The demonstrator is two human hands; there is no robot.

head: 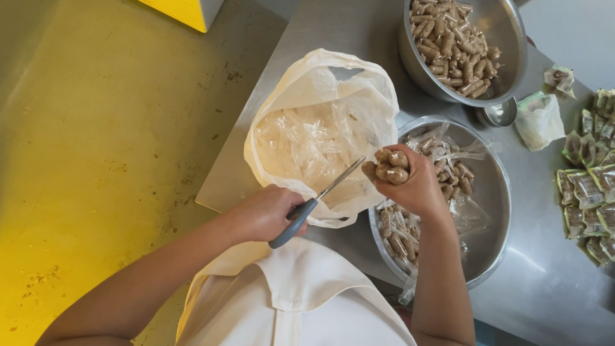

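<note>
Scissors (320, 195), brown sausage bundle (391, 166), green packets (586, 192) right

The scissors (320, 195) have bright metal blades and matt grey plastic handles. The bag (320, 128) is thin, crinkled, translucent plastic — slightly glossy. The bowls (496, 211) and table (551, 288) are brushed steel — dull sheen.

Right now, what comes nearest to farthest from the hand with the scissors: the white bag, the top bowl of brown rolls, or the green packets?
From the left hand holding the scissors:
1. White bag, just above the hand, open over the table edge.
2. Top bowl, far up on the right.
3. Green packets, at the far right edge.
</note>
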